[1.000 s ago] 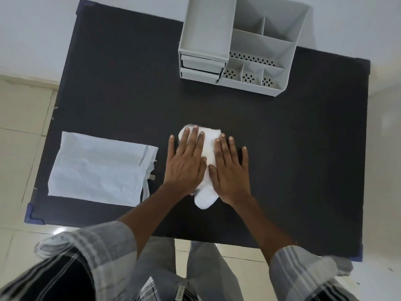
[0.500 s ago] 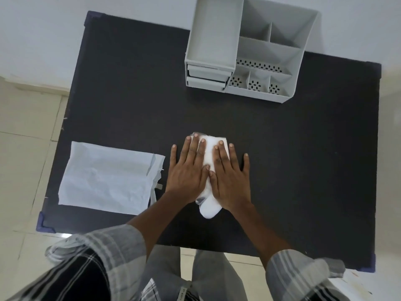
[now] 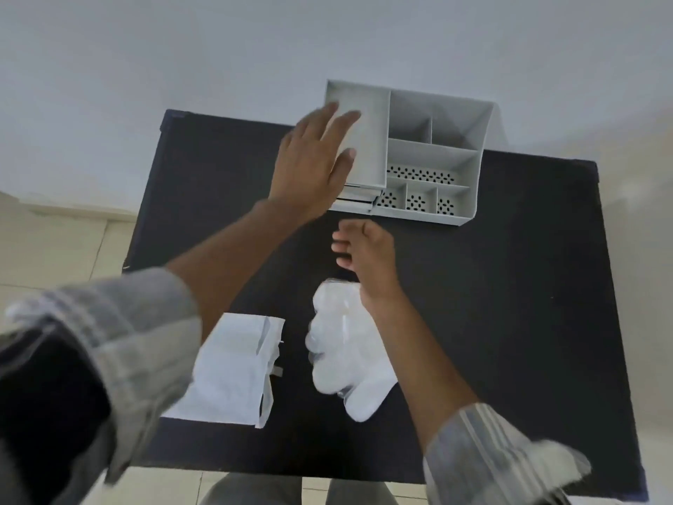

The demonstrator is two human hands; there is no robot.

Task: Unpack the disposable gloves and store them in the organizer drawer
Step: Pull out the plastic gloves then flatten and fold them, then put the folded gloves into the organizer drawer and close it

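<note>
A stack of clear disposable gloves (image 3: 346, 344) lies flat in the middle of the black table (image 3: 510, 322). The grey organizer (image 3: 429, 154) stands at the far edge, its two drawers (image 3: 358, 200) at its lower left, partly hidden by my left hand. My left hand (image 3: 313, 165) is raised with fingers spread over the organizer's left side, holding nothing. My right hand (image 3: 368, 253) hovers just in front of the drawers, fingers loosely curled and empty, its wrist above the gloves' far end.
The empty white packaging bag (image 3: 236, 369) lies flat near the front left, beside the gloves. A pale wall runs behind the table, and tiled floor shows to the left and in front.
Both hands have lifted off the gloves and moved forward to the organizer, the left to its left side, the right toward the drawers. The camera has tilted up and moved closer.
</note>
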